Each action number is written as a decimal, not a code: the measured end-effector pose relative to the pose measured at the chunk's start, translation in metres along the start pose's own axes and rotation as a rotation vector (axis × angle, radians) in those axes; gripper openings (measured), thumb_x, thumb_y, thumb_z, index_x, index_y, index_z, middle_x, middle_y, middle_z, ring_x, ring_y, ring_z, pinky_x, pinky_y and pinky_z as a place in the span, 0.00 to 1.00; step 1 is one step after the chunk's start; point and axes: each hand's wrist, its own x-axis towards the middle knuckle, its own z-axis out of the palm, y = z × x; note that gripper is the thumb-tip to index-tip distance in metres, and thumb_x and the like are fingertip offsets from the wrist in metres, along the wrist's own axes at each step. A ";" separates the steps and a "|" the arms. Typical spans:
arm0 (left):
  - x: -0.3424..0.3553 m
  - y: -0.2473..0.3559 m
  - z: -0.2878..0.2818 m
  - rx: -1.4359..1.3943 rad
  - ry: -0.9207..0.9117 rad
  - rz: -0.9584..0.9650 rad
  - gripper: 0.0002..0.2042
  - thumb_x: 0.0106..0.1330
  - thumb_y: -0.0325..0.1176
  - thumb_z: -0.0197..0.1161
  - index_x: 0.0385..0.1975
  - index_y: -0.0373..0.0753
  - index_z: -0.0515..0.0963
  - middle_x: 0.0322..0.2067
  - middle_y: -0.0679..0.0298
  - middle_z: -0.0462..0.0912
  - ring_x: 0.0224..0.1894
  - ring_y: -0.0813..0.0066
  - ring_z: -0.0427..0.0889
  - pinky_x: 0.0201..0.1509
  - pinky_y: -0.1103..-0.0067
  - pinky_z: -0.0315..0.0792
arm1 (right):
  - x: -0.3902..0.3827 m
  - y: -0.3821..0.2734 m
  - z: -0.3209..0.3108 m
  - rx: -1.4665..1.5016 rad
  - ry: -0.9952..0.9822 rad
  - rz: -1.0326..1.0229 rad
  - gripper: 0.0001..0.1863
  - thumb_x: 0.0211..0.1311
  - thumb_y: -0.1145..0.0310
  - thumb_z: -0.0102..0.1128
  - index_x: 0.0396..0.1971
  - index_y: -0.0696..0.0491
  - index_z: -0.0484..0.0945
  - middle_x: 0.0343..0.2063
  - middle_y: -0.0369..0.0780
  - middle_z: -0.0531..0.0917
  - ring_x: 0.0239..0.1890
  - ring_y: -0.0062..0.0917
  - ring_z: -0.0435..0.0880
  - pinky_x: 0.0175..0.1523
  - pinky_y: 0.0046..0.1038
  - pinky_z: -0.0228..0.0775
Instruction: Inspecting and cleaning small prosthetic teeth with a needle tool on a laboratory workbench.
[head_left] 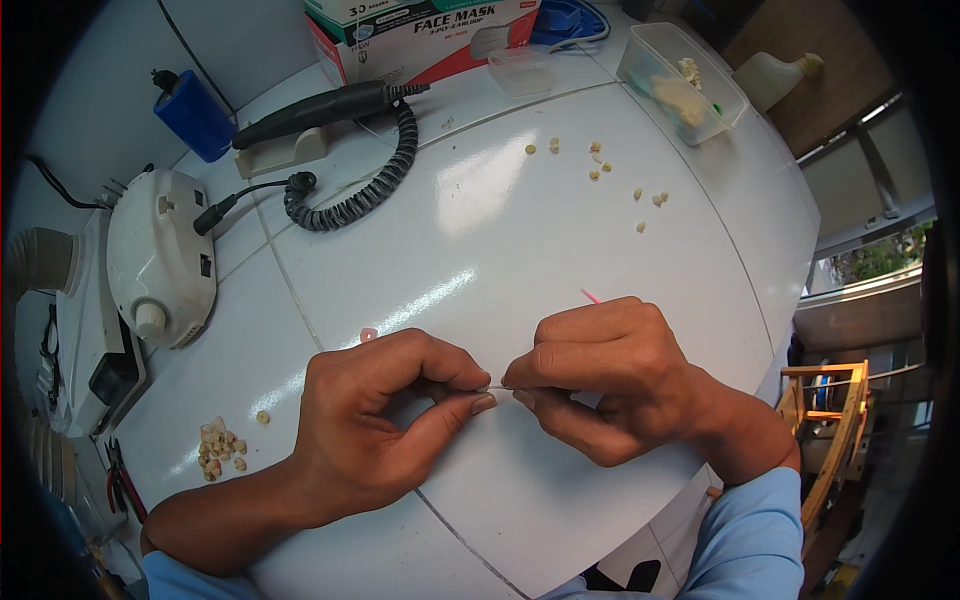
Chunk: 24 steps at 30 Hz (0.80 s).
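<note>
My left hand (400, 410) and my right hand (600, 380) meet low in the middle, each pinching at a very thin wire-like item (497, 388) between the fingertips; its exact shape is too small to tell. A pink stick (589, 295) pokes out behind my right hand. A small pink piece (368, 333) lies just beyond my left knuckles. Small ivory tooth-like pieces (220, 447) form a pile left of my left hand, and several more (595, 160) are scattered toward the back right of the white tiled worktop (520, 260).
At left stand a white control unit (160, 260), a white machine with hose (85, 330) and pliers (122, 480). Behind them are a blue cylinder (195, 115) and a black handpiece (310, 115) with coiled cord. Boxes (420, 40), a plastic container (680, 85) and a jug (775, 78) line the back.
</note>
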 end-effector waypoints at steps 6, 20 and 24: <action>0.001 0.000 0.003 -0.044 0.044 -0.039 0.08 0.66 0.12 0.74 0.41 0.28 0.86 0.43 0.54 0.91 0.47 0.71 0.92 0.55 0.76 0.86 | 0.000 0.000 0.004 0.014 0.036 0.029 0.07 0.53 0.84 0.66 0.32 0.57 0.83 0.24 0.40 0.80 0.22 0.33 0.81 0.27 0.34 0.70; 0.001 0.000 0.002 -0.005 0.012 -0.021 0.08 0.67 0.12 0.73 0.42 0.27 0.86 0.42 0.53 0.91 0.46 0.71 0.92 0.55 0.76 0.86 | 0.001 -0.002 0.004 0.079 0.041 0.091 0.06 0.54 0.83 0.64 0.31 0.58 0.83 0.24 0.41 0.83 0.21 0.31 0.81 0.26 0.32 0.70; 0.001 -0.009 0.004 0.015 0.081 0.058 0.06 0.66 0.18 0.76 0.39 0.30 0.86 0.36 0.56 0.93 0.40 0.69 0.95 0.46 0.78 0.88 | 0.001 -0.001 0.004 0.107 0.015 0.087 0.05 0.55 0.83 0.63 0.31 0.59 0.83 0.23 0.41 0.83 0.20 0.31 0.81 0.26 0.32 0.70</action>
